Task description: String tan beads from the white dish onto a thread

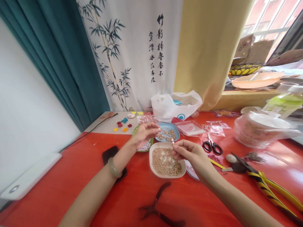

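My left hand (145, 135) is above the green plate (149, 148) of white beads, beside the blue plate (175, 127) of gold beads. Its thumb and fingertips are pinched; anything between them is too small to make out. Over the right side of a cream dish (152, 168) filled with small gold beads (167, 162), my right hand (187, 150) is closed in a pinch. A small white bead (173, 142) shows at its fingertips. A jade-like bangle (114, 168) circles my left wrist.
Dark-handled pliers (155, 208) lie in front of the cream dish, a black phone (115, 160) under my left forearm. On the right are scissors (213, 146), large yellow-black pliers (267, 186) and a plastic-wrapped pot (265, 129). A white plastic bag (168, 107) stands behind the plates.
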{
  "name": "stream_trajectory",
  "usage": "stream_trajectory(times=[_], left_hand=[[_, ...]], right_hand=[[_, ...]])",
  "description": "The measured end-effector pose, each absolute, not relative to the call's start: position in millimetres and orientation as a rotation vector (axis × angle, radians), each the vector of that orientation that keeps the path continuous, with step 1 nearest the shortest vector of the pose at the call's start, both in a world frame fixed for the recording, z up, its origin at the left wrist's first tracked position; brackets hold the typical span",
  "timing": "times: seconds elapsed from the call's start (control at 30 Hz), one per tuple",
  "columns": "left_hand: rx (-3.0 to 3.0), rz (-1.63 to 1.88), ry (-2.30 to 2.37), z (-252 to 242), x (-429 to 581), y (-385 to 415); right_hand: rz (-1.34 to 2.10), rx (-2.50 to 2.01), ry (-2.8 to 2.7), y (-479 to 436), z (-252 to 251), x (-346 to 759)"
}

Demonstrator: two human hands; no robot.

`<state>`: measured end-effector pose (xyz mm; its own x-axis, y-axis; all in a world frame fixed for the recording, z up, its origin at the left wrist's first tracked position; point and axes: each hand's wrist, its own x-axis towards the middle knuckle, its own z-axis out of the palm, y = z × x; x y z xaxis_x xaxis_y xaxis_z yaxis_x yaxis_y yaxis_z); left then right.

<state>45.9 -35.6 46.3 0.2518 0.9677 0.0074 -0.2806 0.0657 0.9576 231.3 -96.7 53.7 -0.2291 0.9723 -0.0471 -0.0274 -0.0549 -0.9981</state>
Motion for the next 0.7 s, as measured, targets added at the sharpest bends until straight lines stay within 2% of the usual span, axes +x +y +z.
stream_trajectory(times=[0.7], left_hand=[[0.975, 1.091, 0.773, 44, 58, -45]], right_hand=[[1.663, -1.047, -1.287, -103, 52, 229]])
